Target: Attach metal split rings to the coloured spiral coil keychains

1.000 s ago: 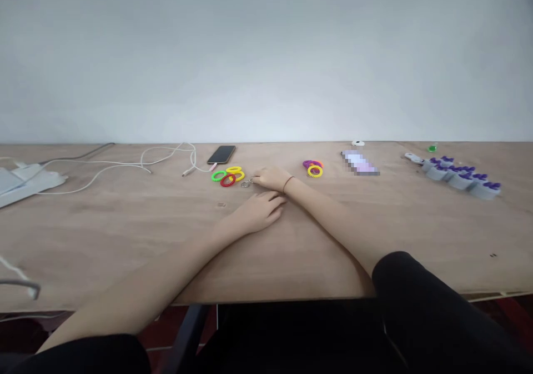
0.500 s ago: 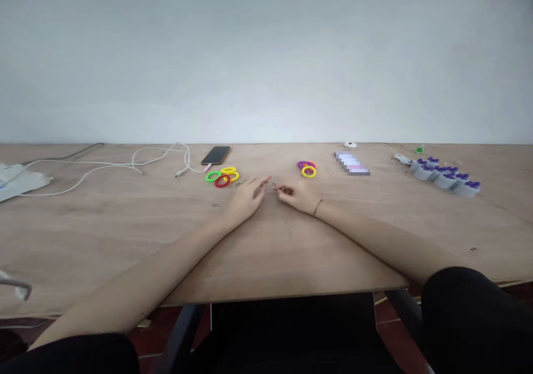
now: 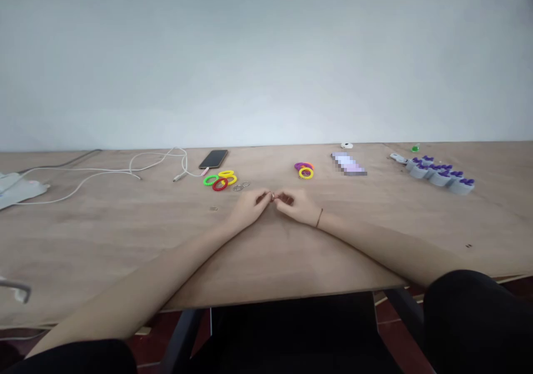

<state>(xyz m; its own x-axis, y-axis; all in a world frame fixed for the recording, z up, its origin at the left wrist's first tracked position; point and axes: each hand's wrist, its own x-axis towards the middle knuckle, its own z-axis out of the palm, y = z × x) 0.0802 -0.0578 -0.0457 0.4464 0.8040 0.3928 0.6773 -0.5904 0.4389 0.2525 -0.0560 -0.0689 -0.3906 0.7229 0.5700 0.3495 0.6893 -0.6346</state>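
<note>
My left hand [image 3: 250, 207] and my right hand [image 3: 293, 207] meet above the plywood table [image 3: 125, 235]. Their fingertips pinch a small metal split ring [image 3: 272, 197] between them, mostly hidden by my fingers. A thin dark bracelet circles my right wrist [image 3: 319, 217]. Two similar rings [image 3: 241, 186] lie on the wood just left of my left hand, beside green, red and yellow spiral coil bands [image 3: 220, 180].
A black smartphone [image 3: 213, 159] lies at the far edge, with a white cable [image 3: 154, 165] trailing left. Purple and yellow coil bands [image 3: 305, 170], a pixelated packet [image 3: 348, 164] and a row of grey pots with purple tops [image 3: 441, 175] stand to the right.
My hands have uncrossed and come together at the middle of the table. The small ring has moved from the group by the coils into my fingertips.
</note>
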